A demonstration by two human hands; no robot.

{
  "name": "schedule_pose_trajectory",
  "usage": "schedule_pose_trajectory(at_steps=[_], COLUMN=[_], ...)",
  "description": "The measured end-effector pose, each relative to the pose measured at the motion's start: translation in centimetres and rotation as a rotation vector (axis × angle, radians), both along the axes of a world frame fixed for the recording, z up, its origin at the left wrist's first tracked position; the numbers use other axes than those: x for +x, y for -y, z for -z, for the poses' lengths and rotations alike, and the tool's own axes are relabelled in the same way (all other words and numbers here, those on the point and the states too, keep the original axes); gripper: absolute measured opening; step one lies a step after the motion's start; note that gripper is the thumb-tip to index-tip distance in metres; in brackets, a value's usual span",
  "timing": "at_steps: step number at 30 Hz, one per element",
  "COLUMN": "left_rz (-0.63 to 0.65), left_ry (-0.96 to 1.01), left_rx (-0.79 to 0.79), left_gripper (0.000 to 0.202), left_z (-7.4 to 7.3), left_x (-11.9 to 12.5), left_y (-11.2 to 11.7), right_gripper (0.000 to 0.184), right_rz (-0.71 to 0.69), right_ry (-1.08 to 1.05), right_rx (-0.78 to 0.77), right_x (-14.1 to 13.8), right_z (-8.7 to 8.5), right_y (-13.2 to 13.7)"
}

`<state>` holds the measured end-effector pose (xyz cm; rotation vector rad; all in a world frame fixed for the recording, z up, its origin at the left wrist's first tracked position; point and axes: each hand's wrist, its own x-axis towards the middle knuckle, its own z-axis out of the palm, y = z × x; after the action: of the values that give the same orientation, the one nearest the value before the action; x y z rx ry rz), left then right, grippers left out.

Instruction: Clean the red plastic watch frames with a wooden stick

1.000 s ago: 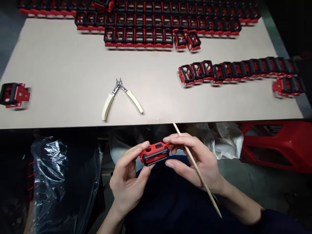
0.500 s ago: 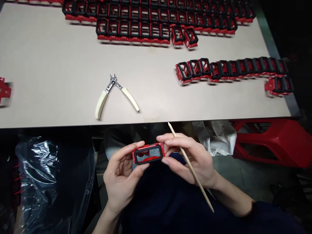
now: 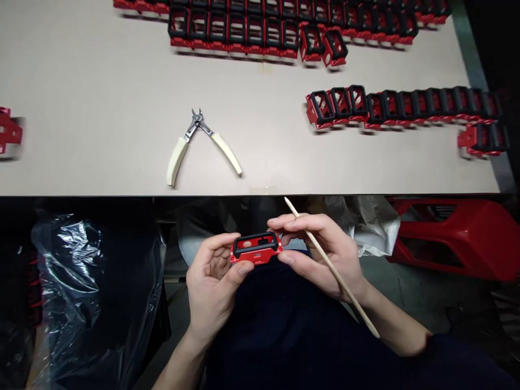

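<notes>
L hand (image 3: 211, 292) grips left end of a red-and-black plastic frame (image 3: 255, 250), fingers curled round behind it, thumb (image 3: 241, 272) pressed on front near lower edge. R hand (image 3: 325, 254): thumb + fingers close in a narrow pinch on frame's right end, and also hold a thin wooden stick (image 3: 296, 214) slanted across them, pointed tip out past fingertips twd table edge, other end down by wrist. Frame sits btwn both sets of fingertips, black bar on top, red body below, above person's dark lap.

Ahead of fingers: side cutters (image 3: 195, 127), cream handles spread, on a beige table (image 3: 101, 108). Beyond + right of them, rows of similar frames (image 3: 252, 32); one frame (image 3: 8, 130) far left. Left of L hand, dark plastic bag (image 3: 93, 303); right of R hand, crumpled white bag (image 3: 363, 225) + red plastic stool (image 3: 450, 238).
</notes>
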<state>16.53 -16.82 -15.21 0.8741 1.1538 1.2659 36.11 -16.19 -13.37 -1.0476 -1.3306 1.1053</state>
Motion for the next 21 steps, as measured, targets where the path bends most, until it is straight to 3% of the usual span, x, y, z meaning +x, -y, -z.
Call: schedule_pose_trajectory(at_steps=[6,12,21], left_rz=[0.012,0.041,0.101], left_ry=[-0.051,-0.049,0.000], left_rx=[-0.066,-0.100,-0.089], left_gripper=[0.023,0.026,0.021], left_z=[0.8,1.2,0.7], left_x=[-0.4,-0.4,0.1], left_y=[0.8,1.0,0.8], right_gripper=[0.016,0.021,0.015], right_rz=[-0.027,-0.031,0.019], right_ry=[-0.042,-0.065,-0.005], right_rx=[-0.131,-0.275,-0.325], right_x=[-0.1,0.2,0.3], right_z=[-0.2,-0.2,-0.3], right_y=[0.1,0.2,0.3])
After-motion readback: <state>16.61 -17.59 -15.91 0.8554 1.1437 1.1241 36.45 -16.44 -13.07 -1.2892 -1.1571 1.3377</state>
